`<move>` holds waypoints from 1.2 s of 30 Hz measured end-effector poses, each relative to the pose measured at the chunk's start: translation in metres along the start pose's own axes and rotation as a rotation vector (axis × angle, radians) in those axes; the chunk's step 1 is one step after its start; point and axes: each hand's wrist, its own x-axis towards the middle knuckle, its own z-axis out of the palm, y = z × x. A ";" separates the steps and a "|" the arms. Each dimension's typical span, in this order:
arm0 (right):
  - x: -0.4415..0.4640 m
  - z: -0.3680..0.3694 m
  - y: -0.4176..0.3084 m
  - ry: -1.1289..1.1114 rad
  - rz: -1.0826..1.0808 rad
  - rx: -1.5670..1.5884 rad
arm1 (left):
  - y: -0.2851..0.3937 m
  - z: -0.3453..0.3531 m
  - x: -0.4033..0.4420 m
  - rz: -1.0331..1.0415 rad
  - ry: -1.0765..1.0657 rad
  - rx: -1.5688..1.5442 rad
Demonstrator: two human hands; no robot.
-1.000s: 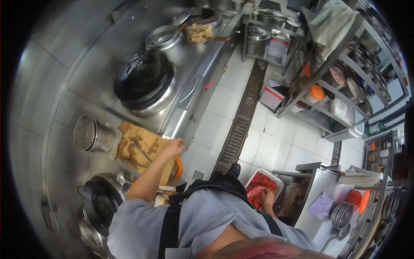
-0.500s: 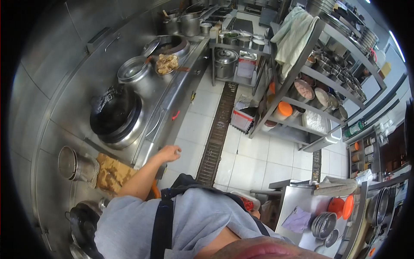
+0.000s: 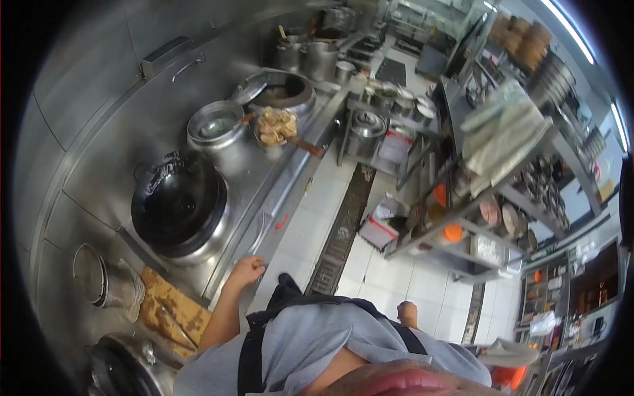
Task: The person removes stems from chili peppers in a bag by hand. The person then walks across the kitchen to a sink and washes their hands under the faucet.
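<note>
Nearest you, the right hand (image 3: 408,313) has left the tub of red food, which is now out of view, so no contact with it can be confirmed; the fingers are bent inward, and any grip cannot be told. Your left hand (image 3: 247,270), forearm reaching forward, is raised beside the counter's front edge (image 3: 221,267), fingers loosely curled, nothing visible in them. The stained board (image 3: 173,303) lies left of that forearm; beyond are the black wok (image 3: 175,204) and, farther, the bowl of pale food (image 3: 276,125).
</note>
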 end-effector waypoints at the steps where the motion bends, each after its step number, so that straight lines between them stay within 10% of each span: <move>1: 0.031 -0.015 -0.014 -0.006 -0.031 0.037 | 0.004 -0.008 0.018 -0.045 0.013 -0.061; 4: 0.083 -0.089 -0.079 0.215 0.013 0.321 | 0.035 -0.038 0.060 0.037 0.066 0.068; 12: 0.226 -0.245 -0.243 -0.024 -0.107 1.047 | 0.098 -0.121 0.166 0.338 0.188 -0.032; 22: 0.446 -0.500 -0.517 0.148 -0.660 1.256 | 0.100 -0.138 0.243 -0.047 0.320 -0.363; 30: 0.559 -0.470 -0.851 0.197 -1.618 0.302 | 0.105 -0.174 0.301 -0.350 0.510 -0.385; 36: 0.638 -0.370 -0.958 0.243 -1.312 0.043 | 0.052 -0.187 0.364 -0.445 0.795 -0.365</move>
